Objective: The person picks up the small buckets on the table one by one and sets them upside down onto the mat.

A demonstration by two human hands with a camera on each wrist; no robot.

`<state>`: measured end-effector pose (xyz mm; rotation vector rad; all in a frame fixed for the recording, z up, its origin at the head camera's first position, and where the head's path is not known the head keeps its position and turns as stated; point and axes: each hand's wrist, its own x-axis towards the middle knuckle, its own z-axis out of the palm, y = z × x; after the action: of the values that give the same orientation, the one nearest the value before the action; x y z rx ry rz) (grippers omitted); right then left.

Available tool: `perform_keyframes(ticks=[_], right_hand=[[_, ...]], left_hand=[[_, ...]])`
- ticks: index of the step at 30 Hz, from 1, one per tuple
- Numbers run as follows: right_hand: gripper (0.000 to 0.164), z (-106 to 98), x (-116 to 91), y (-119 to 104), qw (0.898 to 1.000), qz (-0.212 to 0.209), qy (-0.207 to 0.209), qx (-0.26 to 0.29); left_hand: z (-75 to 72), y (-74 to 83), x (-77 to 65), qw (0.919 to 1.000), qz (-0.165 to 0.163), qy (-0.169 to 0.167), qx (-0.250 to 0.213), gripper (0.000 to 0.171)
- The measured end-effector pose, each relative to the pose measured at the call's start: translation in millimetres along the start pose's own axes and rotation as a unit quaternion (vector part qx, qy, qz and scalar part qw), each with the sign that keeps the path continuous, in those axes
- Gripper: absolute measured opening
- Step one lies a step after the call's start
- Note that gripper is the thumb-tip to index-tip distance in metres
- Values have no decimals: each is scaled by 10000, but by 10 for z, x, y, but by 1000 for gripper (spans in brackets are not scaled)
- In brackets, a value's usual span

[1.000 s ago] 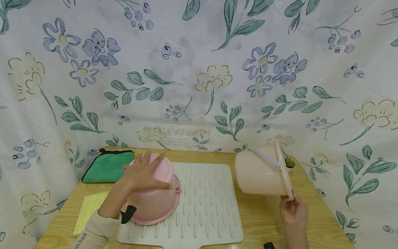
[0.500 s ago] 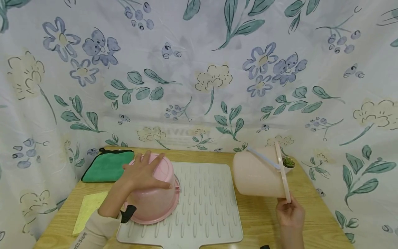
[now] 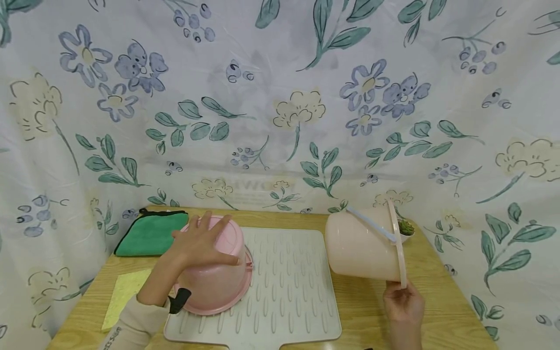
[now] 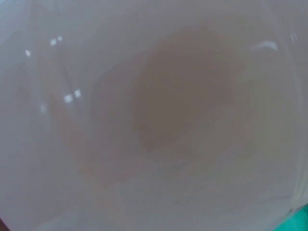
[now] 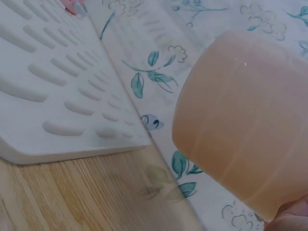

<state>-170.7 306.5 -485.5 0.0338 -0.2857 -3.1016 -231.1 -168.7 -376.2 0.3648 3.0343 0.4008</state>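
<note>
A pink bucket [image 3: 214, 289] stands upside down on the left part of the white ridged board [image 3: 284, 287]. On its upturned base rests my left hand [image 3: 199, 245], with fingers spread. My right hand [image 3: 404, 306] holds the rim of a pale peach bucket [image 3: 360, 245], its fingers partly hidden behind the rim. This bucket lies sideways in the air with its mouth to the right, and its light blue handle [image 3: 372, 224] hangs across its side. In the right wrist view, the peach bucket [image 5: 240, 120] has the hand [image 5: 291, 216] at its lower edge. A pale, blurred surface fills the left wrist view.
Behind the left hand lies a green zip pouch [image 3: 150, 236]. A yellow cloth [image 3: 124, 296] is on the wooden table left of the board. Near the back right corner, a small potted plant [image 3: 406, 227] is partly hidden by the bucket rim. Floral curtain [image 3: 280, 146] encloses the table.
My right hand has shifted slightly left and down with the peach bucket, showing more of the potted plant. The left hand and pink bucket have stayed in place.
</note>
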Motion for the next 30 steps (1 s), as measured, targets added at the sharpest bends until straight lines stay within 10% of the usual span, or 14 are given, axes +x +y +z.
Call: perform_keyframes(ticks=[30], right_hand=[[23,-130,-53,183,9896,746,-1154,433]], left_hand=[[47,-31,-26,9993,129,344,37,116]])
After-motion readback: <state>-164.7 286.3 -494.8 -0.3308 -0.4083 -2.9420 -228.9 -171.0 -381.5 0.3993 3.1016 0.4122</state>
